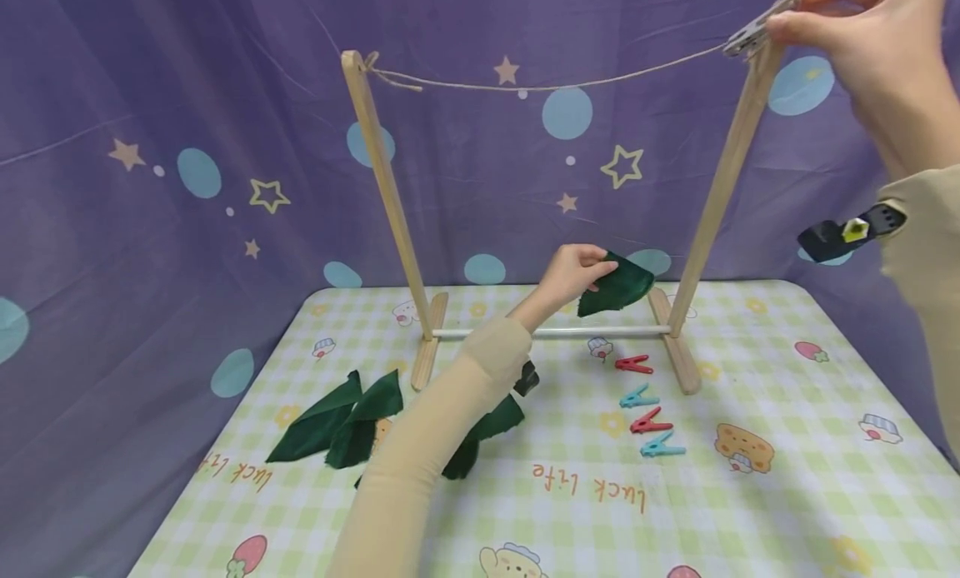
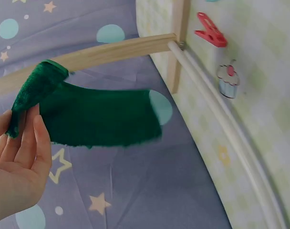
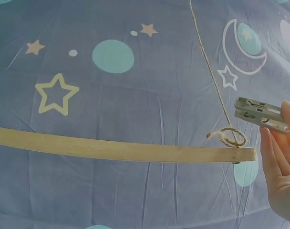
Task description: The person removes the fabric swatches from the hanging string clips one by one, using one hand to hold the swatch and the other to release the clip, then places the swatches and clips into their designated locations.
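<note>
My left hand [image 1: 573, 274] pinches a dark green piece of cloth [image 1: 619, 285] between thumb and fingers, above the rack's white bottom bar. In the left wrist view the cloth [image 2: 102, 117] hangs off to one side, with a fold at the fingers [image 2: 28, 143]. Up at the top of the right post, my right hand [image 1: 873, 49] pinches a grey clothespin [image 1: 753, 30]. The right wrist view shows the clothespin [image 3: 262, 114] beside the knotted end of the string [image 3: 231, 137]; whether it touches the string I cannot tell.
A wooden rack [image 1: 390, 186] stands on the checked tablecloth [image 1: 750, 528], a string [image 1: 540, 87] sagging between its posts. Several green cloth pieces [image 1: 322, 424] lie left, partly behind my left forearm. Red and blue clothespins [image 1: 651, 421] lie in a column near the right foot [image 1: 678, 357].
</note>
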`<state>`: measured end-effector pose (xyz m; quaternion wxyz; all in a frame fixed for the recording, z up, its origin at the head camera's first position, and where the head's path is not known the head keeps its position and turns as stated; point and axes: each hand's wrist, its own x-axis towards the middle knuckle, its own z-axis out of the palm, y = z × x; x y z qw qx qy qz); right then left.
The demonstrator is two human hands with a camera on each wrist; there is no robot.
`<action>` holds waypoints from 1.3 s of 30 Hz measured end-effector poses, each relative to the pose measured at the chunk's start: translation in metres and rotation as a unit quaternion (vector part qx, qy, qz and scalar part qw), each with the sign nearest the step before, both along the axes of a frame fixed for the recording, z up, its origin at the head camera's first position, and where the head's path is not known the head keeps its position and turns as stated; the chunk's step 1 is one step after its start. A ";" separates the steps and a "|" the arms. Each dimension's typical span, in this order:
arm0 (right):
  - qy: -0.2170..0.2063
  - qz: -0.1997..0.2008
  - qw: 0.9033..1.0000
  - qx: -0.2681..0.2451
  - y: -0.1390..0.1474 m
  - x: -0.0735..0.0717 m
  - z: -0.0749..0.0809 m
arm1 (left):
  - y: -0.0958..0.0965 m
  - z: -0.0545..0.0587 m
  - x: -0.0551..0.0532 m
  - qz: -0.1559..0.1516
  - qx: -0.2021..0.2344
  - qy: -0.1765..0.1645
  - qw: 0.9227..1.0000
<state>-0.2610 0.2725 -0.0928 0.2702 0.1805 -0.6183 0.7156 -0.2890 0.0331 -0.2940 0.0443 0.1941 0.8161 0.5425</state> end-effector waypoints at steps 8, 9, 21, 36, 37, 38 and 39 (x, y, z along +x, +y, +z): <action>-0.030 -0.059 0.994 0.092 0.003 0.003 -0.017 | -0.021 -0.006 0.005 0.000 -0.029 -0.024 0.999; -0.032 -0.061 0.993 0.100 0.004 0.004 -0.021 | -0.023 -0.006 0.006 -0.002 -0.033 -0.028 0.999; -0.099 -0.054 0.968 0.224 0.004 0.015 -0.068 | -0.046 -0.008 0.018 -0.027 -0.058 -0.039 0.997; -0.133 -0.011 0.939 0.317 -0.007 0.033 -0.138 | -0.066 -0.017 0.032 -0.039 -0.069 -0.044 0.996; -0.135 -0.010 0.936 0.325 -0.008 0.035 -0.142 | -0.067 -0.018 0.032 -0.040 -0.067 -0.047 0.996; -0.138 -0.008 0.933 0.333 -0.009 0.036 -0.146 | -0.068 -0.020 0.033 -0.040 -0.065 -0.050 0.996; -0.141 -0.006 0.930 0.339 -0.010 0.038 -0.151 | -0.069 -0.021 0.033 -0.040 -0.062 -0.054 0.996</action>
